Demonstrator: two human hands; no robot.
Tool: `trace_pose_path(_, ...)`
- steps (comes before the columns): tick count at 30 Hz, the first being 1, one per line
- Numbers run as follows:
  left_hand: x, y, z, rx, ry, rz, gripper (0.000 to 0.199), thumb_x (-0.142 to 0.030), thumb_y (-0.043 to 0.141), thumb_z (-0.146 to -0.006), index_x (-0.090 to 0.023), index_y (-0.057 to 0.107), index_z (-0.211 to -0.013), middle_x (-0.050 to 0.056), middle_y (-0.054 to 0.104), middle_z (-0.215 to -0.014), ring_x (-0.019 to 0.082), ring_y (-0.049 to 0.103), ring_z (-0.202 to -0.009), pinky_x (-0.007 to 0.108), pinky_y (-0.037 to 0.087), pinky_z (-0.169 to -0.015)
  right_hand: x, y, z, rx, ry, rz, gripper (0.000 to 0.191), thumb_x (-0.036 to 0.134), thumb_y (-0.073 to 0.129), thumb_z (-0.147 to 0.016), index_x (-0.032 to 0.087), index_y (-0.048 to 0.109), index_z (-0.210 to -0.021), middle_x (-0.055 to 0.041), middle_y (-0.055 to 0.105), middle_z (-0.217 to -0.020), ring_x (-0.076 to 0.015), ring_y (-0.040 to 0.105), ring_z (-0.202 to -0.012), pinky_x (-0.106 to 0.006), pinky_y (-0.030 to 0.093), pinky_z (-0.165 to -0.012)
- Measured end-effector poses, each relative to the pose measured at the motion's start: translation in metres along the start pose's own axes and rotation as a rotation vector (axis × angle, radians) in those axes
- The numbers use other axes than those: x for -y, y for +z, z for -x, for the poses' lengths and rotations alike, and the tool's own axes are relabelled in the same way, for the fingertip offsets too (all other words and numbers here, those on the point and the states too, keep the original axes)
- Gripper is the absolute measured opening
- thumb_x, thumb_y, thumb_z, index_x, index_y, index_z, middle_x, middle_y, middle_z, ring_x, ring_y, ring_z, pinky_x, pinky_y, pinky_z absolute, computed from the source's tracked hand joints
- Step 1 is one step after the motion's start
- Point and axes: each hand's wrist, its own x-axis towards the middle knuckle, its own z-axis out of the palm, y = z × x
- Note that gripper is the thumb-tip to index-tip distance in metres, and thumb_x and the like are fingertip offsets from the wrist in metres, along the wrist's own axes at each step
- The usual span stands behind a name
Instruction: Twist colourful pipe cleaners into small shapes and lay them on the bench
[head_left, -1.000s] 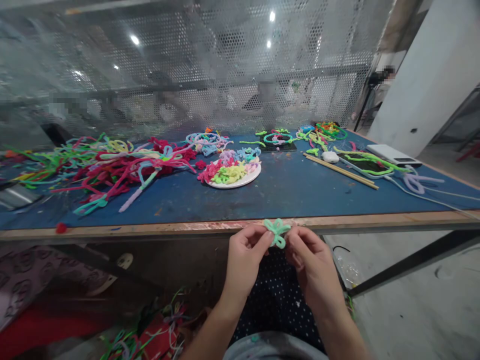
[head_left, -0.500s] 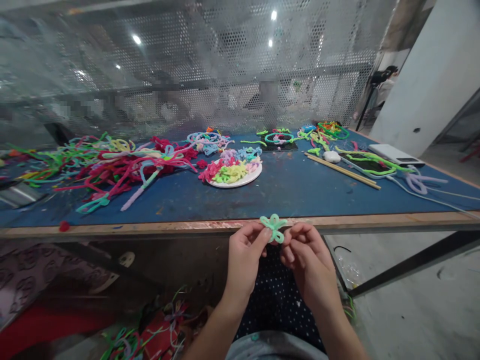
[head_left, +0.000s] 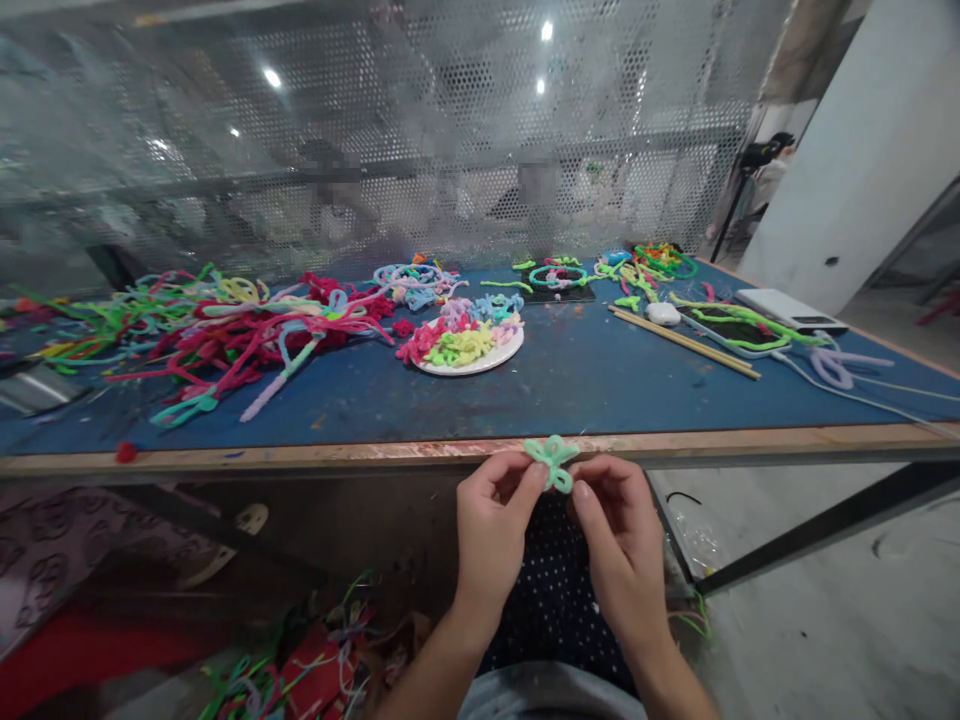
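Observation:
A small mint-green flower (head_left: 553, 462) with looped fuzzy petals is held just in front of the table's near edge. My left hand (head_left: 496, 510) pinches it from the left, thumb on its lower left petal. On the other side, my right hand (head_left: 621, 515) has its thumb and fingers closed at the flower's right petals. Beyond, a white plate (head_left: 504, 357) bears small pink, yellow, blue and lilac fuzzy pieces.
A tangled heap of pink fuzzy stems (head_left: 225, 345) covers the table's left. Wooden sticks (head_left: 686, 343), a phone (head_left: 731, 328) and a white power bank (head_left: 791, 310) lie at right. A metal table leg (head_left: 832, 525) slants below.
My right hand's fingers have closed in on the flower's right side, the thumb now upright beside it. The flower has shifted slightly right and down.

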Motion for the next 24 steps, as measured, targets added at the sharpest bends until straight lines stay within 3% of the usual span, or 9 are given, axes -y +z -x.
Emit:
trace_pose_path(7,-0.003,-0.007,0.002,0.030,-0.047,-0.015,0.007,-0.019,0.072,-0.073,-0.017,0.076,-0.077,-0.001,0.071,-0.067,0.008,0.062,-0.060,0.011,0.047,-0.054,0.001,-0.008,-0.003,0.045,-0.292,0.333,0.022,0.007,0.054,-0.087,0.024,0.065,-0.096,0.0007,0.069,-0.089,-0.0116,0.064,-0.081,-0.022,0.049,-0.074)
trace_pose_path(12,-0.007,-0.013,0.003,0.164,-0.178,0.042,0.015,-0.022,0.072,-0.074,-0.016,0.078,-0.087,0.003,0.074,-0.076,0.012,0.065,-0.066,0.013,0.052,-0.052,0.001,-0.012,-0.004,-0.018,-0.399,0.477,0.017,0.009,0.060,-0.085,0.023,0.064,-0.094,-0.0001,0.069,-0.078,-0.0125,0.061,-0.064,-0.024,0.047,-0.058)
trace_pose_path(16,-0.003,-0.013,0.003,0.091,-0.236,0.124,0.016,-0.023,0.076,-0.071,-0.016,0.078,-0.084,0.003,0.074,-0.072,0.011,0.067,-0.061,0.014,0.056,-0.056,0.001,-0.012,-0.003,0.026,-0.483,0.503,0.023,0.005,0.059,-0.084,0.022,0.063,-0.099,-0.0014,0.069,-0.080,-0.0131,0.062,-0.065,-0.025,0.050,-0.060)
trace_pose_path(20,0.000,-0.009,0.003,0.000,-0.202,0.140,0.014,-0.019,0.077,-0.068,-0.017,0.077,-0.082,0.003,0.075,-0.073,0.010,0.069,-0.061,0.013,0.057,-0.058,0.003,-0.010,-0.002,0.106,-0.580,0.456,0.038,-0.003,0.053,-0.082,0.020,0.062,-0.111,-0.0058,0.071,-0.092,-0.0174,0.065,-0.083,-0.031,0.053,-0.075)
trace_pose_path(24,-0.002,-0.008,0.006,-0.022,-0.167,0.100,0.013,-0.019,0.076,-0.069,-0.016,0.077,-0.081,0.003,0.076,-0.074,0.013,0.070,-0.065,0.015,0.058,-0.061,0.001,-0.009,0.000,0.122,-0.608,0.477,0.038,-0.001,0.060,-0.080,0.017,0.063,-0.114,-0.0078,0.072,-0.096,-0.0190,0.066,-0.085,-0.031,0.053,-0.076)
